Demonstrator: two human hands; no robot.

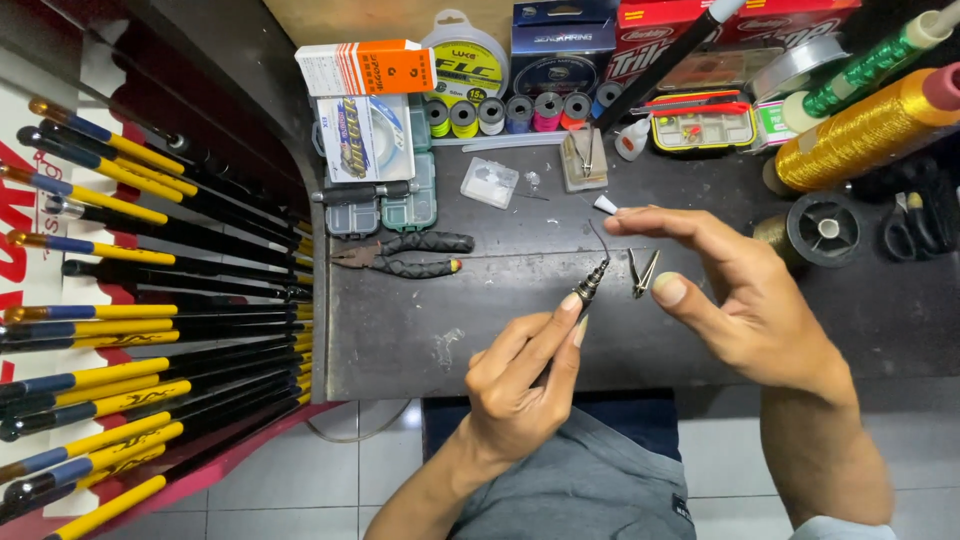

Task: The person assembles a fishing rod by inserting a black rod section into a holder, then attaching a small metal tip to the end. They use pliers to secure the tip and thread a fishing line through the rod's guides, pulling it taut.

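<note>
The thin rod tip with its dark cord stands pinched between the left hand's thumb and forefinger above the dark worktable. The right hand hovers just beside it, fingers spread, holding nothing, near small metal clippers. Pliers lie to the left.

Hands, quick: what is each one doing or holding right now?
Left hand: fingers pinched on a thin dark tool.
Right hand: open, fingers spread, holding nothing, near small metal clippers.
</note>
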